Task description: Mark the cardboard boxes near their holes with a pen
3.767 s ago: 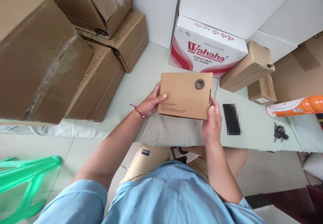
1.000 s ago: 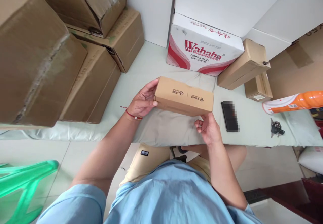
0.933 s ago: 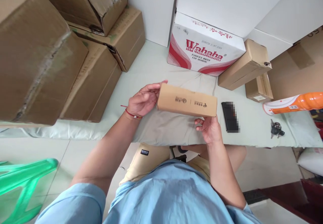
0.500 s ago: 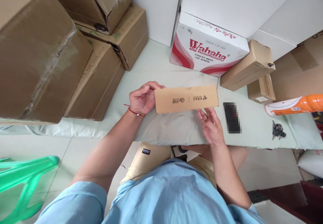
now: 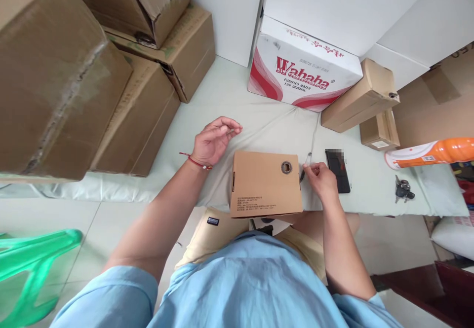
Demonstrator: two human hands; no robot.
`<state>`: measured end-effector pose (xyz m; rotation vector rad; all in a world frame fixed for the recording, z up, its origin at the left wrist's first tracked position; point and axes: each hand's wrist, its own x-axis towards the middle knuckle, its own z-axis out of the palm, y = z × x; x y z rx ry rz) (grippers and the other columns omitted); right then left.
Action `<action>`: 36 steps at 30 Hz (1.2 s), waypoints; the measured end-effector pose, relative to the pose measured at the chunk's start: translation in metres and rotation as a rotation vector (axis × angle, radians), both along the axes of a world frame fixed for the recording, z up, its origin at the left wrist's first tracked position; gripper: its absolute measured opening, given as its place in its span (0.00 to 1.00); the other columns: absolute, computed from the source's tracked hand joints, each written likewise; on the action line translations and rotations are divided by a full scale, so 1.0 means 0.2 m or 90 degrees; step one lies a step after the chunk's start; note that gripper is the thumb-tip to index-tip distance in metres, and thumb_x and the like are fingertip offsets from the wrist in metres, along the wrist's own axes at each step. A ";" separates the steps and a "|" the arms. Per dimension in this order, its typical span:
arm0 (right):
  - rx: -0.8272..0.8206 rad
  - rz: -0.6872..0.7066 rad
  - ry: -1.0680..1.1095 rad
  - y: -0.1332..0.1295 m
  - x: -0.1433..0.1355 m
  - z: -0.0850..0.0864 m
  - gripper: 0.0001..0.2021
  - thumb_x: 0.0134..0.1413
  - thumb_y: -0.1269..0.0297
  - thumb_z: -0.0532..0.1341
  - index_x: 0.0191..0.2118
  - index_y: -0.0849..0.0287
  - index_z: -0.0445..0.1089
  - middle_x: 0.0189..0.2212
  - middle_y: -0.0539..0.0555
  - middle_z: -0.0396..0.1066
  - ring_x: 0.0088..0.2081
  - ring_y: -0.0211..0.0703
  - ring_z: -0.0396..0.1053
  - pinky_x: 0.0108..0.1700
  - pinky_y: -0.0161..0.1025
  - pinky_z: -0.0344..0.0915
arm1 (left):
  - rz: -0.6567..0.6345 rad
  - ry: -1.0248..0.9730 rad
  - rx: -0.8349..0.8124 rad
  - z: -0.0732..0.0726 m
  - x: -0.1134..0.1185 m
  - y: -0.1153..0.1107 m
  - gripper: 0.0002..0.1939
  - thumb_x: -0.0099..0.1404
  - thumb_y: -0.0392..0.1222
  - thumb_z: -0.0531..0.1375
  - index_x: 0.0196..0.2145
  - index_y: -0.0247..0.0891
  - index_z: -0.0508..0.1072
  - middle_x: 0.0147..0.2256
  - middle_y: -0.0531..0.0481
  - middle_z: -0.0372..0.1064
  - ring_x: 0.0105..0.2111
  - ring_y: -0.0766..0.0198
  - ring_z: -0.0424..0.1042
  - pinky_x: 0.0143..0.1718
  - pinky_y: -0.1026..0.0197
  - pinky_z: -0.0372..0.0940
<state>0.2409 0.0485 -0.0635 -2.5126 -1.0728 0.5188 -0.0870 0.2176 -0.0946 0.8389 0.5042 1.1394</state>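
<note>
A small brown cardboard box [image 5: 264, 182] lies in front of me at the table's near edge, with a round dark emblem and small print on its upper face. My left hand [image 5: 215, 140] hovers beyond its left corner, holding nothing, fingers loosely bent and apart. To the right of the box, my right hand [image 5: 321, 180] pinches a thin, dark, pen-like object [image 5: 308, 161] with a pale end. Its exact kind cannot be made out. A black phone [image 5: 337, 171] rests just right of that hand.
Large cardboard boxes [image 5: 140, 116] are stacked on the left. At the back stands a red-and-white Wahaha carton [image 5: 303, 79], with a narrow brown box [image 5: 359, 96] beside it. An orange bottle [image 5: 429, 154] and keys [image 5: 403, 189] are at right. A green stool [image 5: 40, 264] stands lower left.
The small box has come down from between both hands onto the table, its broad face now up. My left hand has let go. My right hand has taken hold of the thin dark object.
</note>
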 end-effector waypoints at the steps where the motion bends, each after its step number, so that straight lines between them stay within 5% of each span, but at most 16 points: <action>1: -0.026 0.005 -0.002 0.02 -0.01 0.00 0.17 0.57 0.45 0.71 0.33 0.53 0.71 0.26 0.51 0.73 0.32 0.48 0.69 0.38 0.42 0.58 | -0.003 0.023 0.009 -0.01 0.01 -0.01 0.18 0.56 0.54 0.77 0.38 0.40 0.85 0.39 0.44 0.80 0.47 0.52 0.77 0.61 0.50 0.69; 4: -0.028 0.000 0.017 0.07 -0.04 -0.02 0.15 0.55 0.54 0.72 0.27 0.52 0.69 0.23 0.50 0.71 0.30 0.47 0.66 0.37 0.41 0.55 | -0.053 0.098 0.074 -0.02 0.03 -0.02 0.22 0.53 0.54 0.80 0.42 0.40 0.86 0.44 0.43 0.81 0.48 0.51 0.77 0.61 0.50 0.67; 8: 0.032 -0.031 0.074 0.09 -0.01 0.00 0.11 0.47 0.63 0.70 0.22 0.53 0.68 0.19 0.49 0.70 0.27 0.44 0.65 0.35 0.41 0.55 | -0.223 0.277 0.241 -0.02 0.04 -0.03 0.22 0.58 0.53 0.78 0.46 0.42 0.87 0.47 0.43 0.81 0.50 0.48 0.77 0.57 0.51 0.69; 11: 0.143 -0.091 0.098 0.03 0.01 0.06 0.11 0.47 0.59 0.69 0.25 0.52 0.65 0.17 0.44 0.63 0.23 0.40 0.59 0.30 0.39 0.54 | -0.291 0.343 0.283 -0.03 0.04 -0.02 0.21 0.60 0.55 0.77 0.47 0.42 0.87 0.47 0.44 0.82 0.47 0.49 0.79 0.51 0.53 0.72; 15: 0.348 -0.153 0.194 -0.08 -0.05 0.16 0.22 0.53 0.47 0.67 0.29 0.48 0.52 0.17 0.38 0.49 0.19 0.34 0.48 0.24 0.35 0.45 | -0.277 0.388 0.256 -0.02 0.02 -0.02 0.25 0.61 0.61 0.75 0.47 0.41 0.86 0.47 0.43 0.82 0.44 0.49 0.79 0.49 0.52 0.73; 19: 0.545 -0.136 0.391 -0.12 -0.25 0.21 0.21 0.50 0.50 0.76 0.32 0.52 0.63 0.21 0.42 0.65 0.19 0.31 0.53 0.21 0.31 0.44 | -0.215 0.605 0.388 0.14 0.02 -0.04 0.24 0.67 0.61 0.68 0.49 0.40 0.84 0.50 0.41 0.80 0.50 0.45 0.79 0.58 0.45 0.72; 23: 0.486 -0.053 0.424 -0.07 -0.42 0.18 0.17 0.54 0.50 0.75 0.41 0.55 0.75 0.29 0.50 0.79 0.21 0.32 0.59 0.23 0.33 0.56 | -0.203 0.822 0.504 0.38 0.17 -0.12 0.22 0.74 0.52 0.58 0.56 0.38 0.81 0.54 0.38 0.79 0.57 0.43 0.77 0.63 0.45 0.70; 26: 0.514 -0.037 0.362 -0.01 -0.49 0.12 0.14 0.52 0.55 0.75 0.41 0.55 0.76 0.32 0.50 0.79 0.28 0.37 0.69 0.32 0.35 0.66 | -0.214 0.918 0.528 0.48 0.35 -0.17 0.22 0.77 0.50 0.56 0.58 0.39 0.80 0.58 0.38 0.78 0.59 0.43 0.77 0.60 0.46 0.71; 30: 0.534 -0.014 0.255 0.02 -0.50 0.05 0.06 0.54 0.61 0.68 0.34 0.54 0.72 0.26 0.45 0.71 0.28 0.38 0.67 0.33 0.37 0.64 | -0.300 1.016 0.493 0.42 0.48 -0.18 0.23 0.80 0.52 0.51 0.54 0.39 0.82 0.56 0.38 0.80 0.54 0.44 0.80 0.52 0.49 0.72; 36: 0.461 0.047 0.239 -0.01 -0.50 0.04 0.05 0.55 0.63 0.62 0.29 0.53 0.67 0.23 0.44 0.65 0.26 0.38 0.60 0.32 0.37 0.58 | -0.351 0.985 0.536 0.33 0.46 -0.14 0.25 0.81 0.51 0.47 0.48 0.43 0.83 0.53 0.42 0.83 0.54 0.47 0.80 0.49 0.51 0.70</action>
